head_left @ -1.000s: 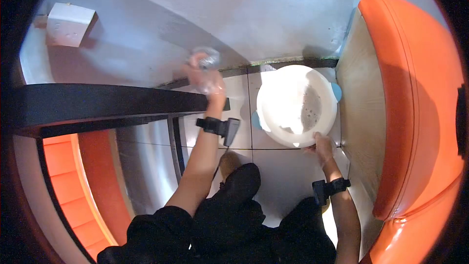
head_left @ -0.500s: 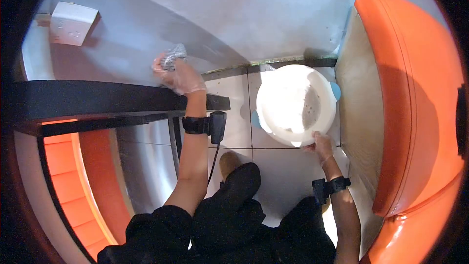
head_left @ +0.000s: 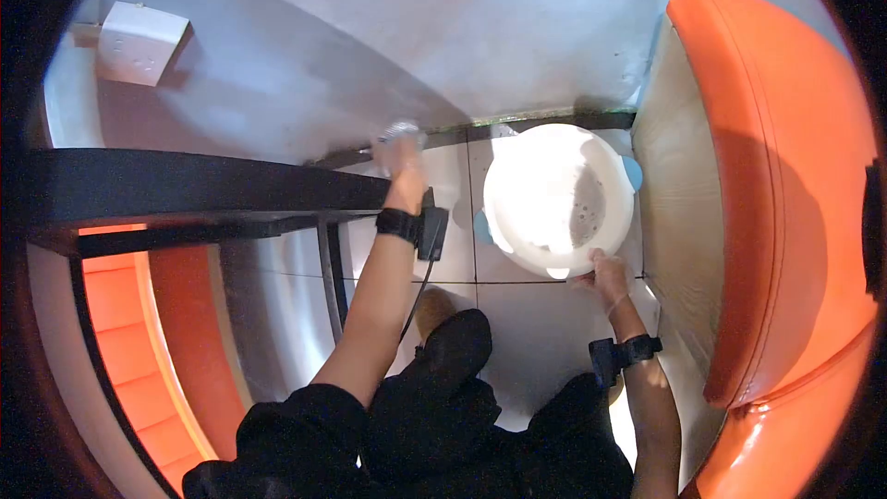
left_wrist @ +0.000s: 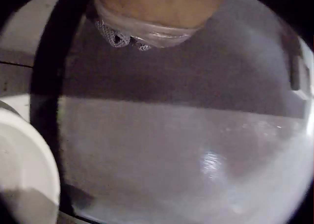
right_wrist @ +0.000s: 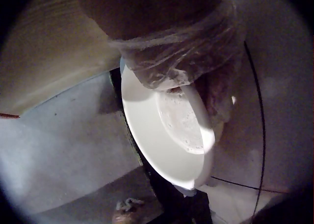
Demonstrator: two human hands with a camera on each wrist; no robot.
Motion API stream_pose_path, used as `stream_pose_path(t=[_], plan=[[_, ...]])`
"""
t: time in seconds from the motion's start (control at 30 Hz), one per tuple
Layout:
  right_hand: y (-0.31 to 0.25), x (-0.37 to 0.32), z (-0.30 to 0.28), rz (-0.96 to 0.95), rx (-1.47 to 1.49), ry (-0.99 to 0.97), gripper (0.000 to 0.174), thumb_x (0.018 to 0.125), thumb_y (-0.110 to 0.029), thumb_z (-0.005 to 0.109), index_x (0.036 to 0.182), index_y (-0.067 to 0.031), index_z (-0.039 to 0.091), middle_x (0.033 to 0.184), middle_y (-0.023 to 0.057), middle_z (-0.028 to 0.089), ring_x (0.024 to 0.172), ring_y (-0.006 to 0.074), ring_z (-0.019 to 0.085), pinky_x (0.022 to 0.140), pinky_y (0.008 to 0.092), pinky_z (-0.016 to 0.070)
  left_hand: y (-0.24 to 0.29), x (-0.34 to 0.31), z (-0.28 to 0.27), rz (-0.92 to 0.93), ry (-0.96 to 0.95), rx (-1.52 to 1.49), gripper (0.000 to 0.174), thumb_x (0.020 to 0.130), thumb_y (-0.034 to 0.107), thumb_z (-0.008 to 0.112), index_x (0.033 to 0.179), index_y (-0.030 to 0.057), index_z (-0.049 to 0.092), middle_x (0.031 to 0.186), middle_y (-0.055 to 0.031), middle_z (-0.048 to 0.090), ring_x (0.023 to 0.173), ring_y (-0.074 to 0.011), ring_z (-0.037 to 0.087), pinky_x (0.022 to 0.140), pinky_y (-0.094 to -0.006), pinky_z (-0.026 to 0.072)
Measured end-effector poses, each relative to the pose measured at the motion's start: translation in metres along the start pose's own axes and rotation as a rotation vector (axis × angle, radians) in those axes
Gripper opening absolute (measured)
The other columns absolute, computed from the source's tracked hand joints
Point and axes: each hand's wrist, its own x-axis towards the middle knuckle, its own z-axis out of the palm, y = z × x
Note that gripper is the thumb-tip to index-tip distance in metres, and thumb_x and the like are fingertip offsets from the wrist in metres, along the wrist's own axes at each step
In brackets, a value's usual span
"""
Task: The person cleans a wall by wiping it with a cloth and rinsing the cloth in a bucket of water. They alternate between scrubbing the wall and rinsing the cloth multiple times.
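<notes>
In the head view my left hand, in a clear plastic glove, is blurred low against the grey wall, close above the skirting. It grips a crumpled silvery mesh cloth, mostly hidden under the palm in the left wrist view. My right hand, gloved likewise, holds the near rim of a white basin with light blue handles. Its thumb lies over the rim and its fingers are outside. Bubbly water covers the basin's bottom.
A black table-like frame juts in under my left forearm. An orange padded seat with a wooden side stands right of the basin. A white box is fixed to the wall. Grey floor tiles lie around my feet.
My left hand first swept left along the wall with the mesh cloth, then came back right and lower, near the skirting. My right hand and the basin stayed in place.
</notes>
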Motion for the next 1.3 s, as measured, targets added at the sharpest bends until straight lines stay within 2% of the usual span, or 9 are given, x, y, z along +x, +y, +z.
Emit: stream_pose_path(t=[0.07, 0.13, 0.33, 0.6, 0.7, 0.8, 0.97, 1.17, 1.3], plan=[[0.003, -0.002, 0.000, -0.006, 0.031, 0.004, 0.036, 0.091, -0.027, 0.055, 0.095, 0.0085, 0.060, 0.073, 0.0143, 0.065, 0.055, 0.0224, 0.064, 0.050, 0.0315, 0.0561, -0.006, 0.005, -0.004, -0.117, -0.079, -0.231, 0.041, 0.082, 0.003, 0.058, 0.122, 0.0070, 0.049, 0.101, -0.0061, 0.057, 0.086, -0.0196, 0.058, 0.076, -0.0324, 0.0502], [0.003, -0.002, -0.001, 0.020, 0.011, -0.005, 0.037, 0.091, -0.028, 0.055, 0.095, 0.0083, 0.060, 0.073, 0.0136, 0.065, 0.056, 0.0220, 0.064, 0.050, 0.0312, 0.0558, 0.097, -0.048, 0.044, 0.126, 0.095, 0.239, 0.045, 0.077, 0.000, 0.060, 0.120, 0.0036, 0.046, 0.102, -0.0064, 0.054, 0.084, -0.0178, 0.057, 0.072, -0.0299, 0.0512], [-0.001, -0.008, 0.002, 0.019, -0.010, -0.003, 0.038, 0.093, -0.030, 0.053, 0.096, 0.0070, 0.060, 0.072, 0.0121, 0.064, 0.057, 0.0199, 0.063, 0.050, 0.0302, 0.0537, 0.141, -0.048, 0.069, 1.033, 0.107, 0.618, 0.028, 0.073, 0.003, 0.064, 0.100, 0.0073, 0.054, 0.101, -0.0124, 0.052, 0.099, -0.0277, 0.047, 0.092, -0.0407, 0.0364], [0.001, -0.007, 0.002, -0.002, -0.013, -0.068, 0.036, 0.096, -0.029, 0.049, 0.095, 0.0054, 0.060, 0.075, 0.0133, 0.065, 0.056, 0.0189, 0.063, 0.049, 0.0300, 0.0536, -0.020, -0.042, 0.013, 0.655, -0.038, 0.958, 0.029, 0.073, -0.002, 0.064, 0.098, 0.0085, 0.054, 0.103, -0.0140, 0.050, 0.100, -0.0304, 0.051, 0.089, -0.0435, 0.0399], [-0.006, -0.011, 0.005, 0.011, -0.018, -0.070, 0.037, 0.096, -0.030, 0.048, 0.096, 0.0053, 0.060, 0.075, 0.0139, 0.066, 0.056, 0.0200, 0.064, 0.049, 0.0299, 0.0539, -0.020, -0.043, 0.020, 0.011, -0.063, 0.880, 0.030, 0.071, -0.001, 0.062, 0.099, 0.0038, 0.053, 0.103, -0.0141, 0.053, 0.096, -0.0280, 0.055, 0.086, -0.0401, 0.0457], [-0.007, -0.010, 0.007, 0.067, 0.030, -0.049, 0.037, 0.096, -0.030, 0.048, 0.098, 0.0057, 0.059, 0.074, 0.0140, 0.066, 0.057, 0.0209, 0.065, 0.049, 0.0304, 0.0544, -0.033, -0.008, 0.013, 0.140, -0.048, 0.386, 0.032, 0.072, 0.000, 0.060, 0.103, 0.0019, 0.053, 0.101, -0.0102, 0.053, 0.093, -0.0227, 0.055, 0.085, -0.0351, 0.0478], [0.002, -0.004, 0.005, 0.076, 0.049, -0.054, 0.034, 0.094, -0.026, 0.050, 0.099, 0.0062, 0.058, 0.076, 0.0153, 0.066, 0.058, 0.0224, 0.066, 0.047, 0.0300, 0.0547, 0.112, -0.047, 0.053, 0.392, 0.139, 0.108, 0.036, 0.077, 0.002, 0.056, 0.112, 0.0012, 0.048, 0.099, -0.0069, 0.052, 0.091, -0.0191, 0.051, 0.083, -0.0346, 0.0457], [0.003, -0.007, 0.011, 0.017, -0.012, -0.011, 0.040, 0.092, -0.026, 0.053, 0.092, 0.0127, 0.062, 0.069, 0.0181, 0.066, 0.053, 0.0248, 0.066, 0.045, 0.0320, 0.0533, 0.129, -0.028, 0.065, 1.086, 0.192, 0.659, 0.025, 0.077, 0.001, 0.058, 0.101, 0.0049, 0.050, 0.099, -0.0133, 0.050, 0.093, -0.0303, 0.050, 0.089, -0.0419, 0.0370], [-0.011, -0.021, 0.015, 0.019, 0.061, -0.019, 0.041, 0.090, -0.026, 0.053, 0.091, 0.0138, 0.061, 0.068, 0.0188, 0.065, 0.053, 0.0242, 0.065, 0.045, 0.0323, 0.0533, 0.051, -0.056, 0.040, 0.684, 0.004, 0.977, 0.027, 0.071, -0.005, 0.061, 0.094, 0.0069, 0.054, 0.095, -0.0137, 0.053, 0.097, -0.0332, 0.052, 0.089, -0.0432, 0.0387]])
